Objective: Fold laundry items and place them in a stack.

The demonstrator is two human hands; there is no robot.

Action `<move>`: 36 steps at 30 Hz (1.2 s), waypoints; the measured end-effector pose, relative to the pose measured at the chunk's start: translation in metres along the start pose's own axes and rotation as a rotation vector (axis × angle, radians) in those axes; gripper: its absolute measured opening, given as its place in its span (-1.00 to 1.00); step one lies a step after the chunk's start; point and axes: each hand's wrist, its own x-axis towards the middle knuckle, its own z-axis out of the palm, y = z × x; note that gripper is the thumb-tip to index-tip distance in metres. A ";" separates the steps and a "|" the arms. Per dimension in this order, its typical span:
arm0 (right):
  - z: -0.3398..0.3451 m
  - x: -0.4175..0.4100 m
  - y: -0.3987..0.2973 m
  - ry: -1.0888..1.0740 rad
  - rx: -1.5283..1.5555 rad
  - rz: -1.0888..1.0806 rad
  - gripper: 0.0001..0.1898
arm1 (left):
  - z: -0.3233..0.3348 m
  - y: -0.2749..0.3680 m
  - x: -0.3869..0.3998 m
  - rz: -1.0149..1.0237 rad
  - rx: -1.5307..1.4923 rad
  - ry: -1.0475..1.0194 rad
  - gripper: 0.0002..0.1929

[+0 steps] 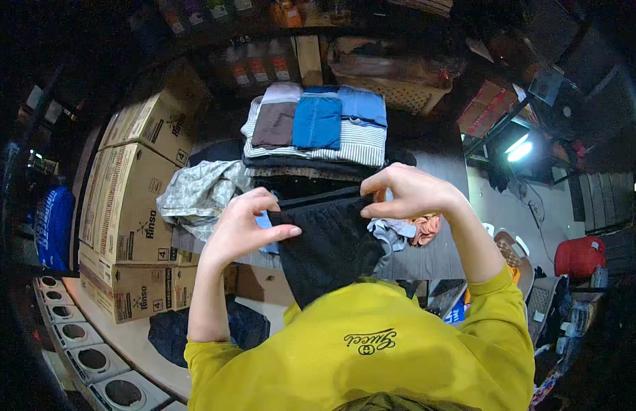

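A black cloth garment hangs between my two hands, its upper edge stretched and its lower part reaching down against my yellow shirt. My left hand pinches its left corner, the thumb extended over the fabric. At the opposite corner, my right hand holds the edge between thumb and fingers. Just beyond the garment stands a stack of folded clothes, with a striped cloth near its top. On that lie a folded brown cloth, a teal one and a light blue one.
A crumpled patterned grey cloth lies left of the stack on the grey table. Peach scrunched fabric lies at right. Stacked cardboard boxes stand at left. A woven basket is behind. A red bag sits far right.
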 end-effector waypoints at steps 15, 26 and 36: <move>-0.024 0.009 0.003 0.173 0.366 -0.083 -0.77 | -0.009 -0.016 0.004 -0.079 -0.537 0.287 -0.86; -0.004 0.039 -0.045 0.400 0.997 0.014 -0.78 | 0.058 0.007 0.018 0.397 -0.450 0.780 -0.52; -0.001 0.037 -0.029 0.649 1.015 0.078 -0.78 | 0.065 0.020 0.008 0.358 -0.179 0.637 -0.86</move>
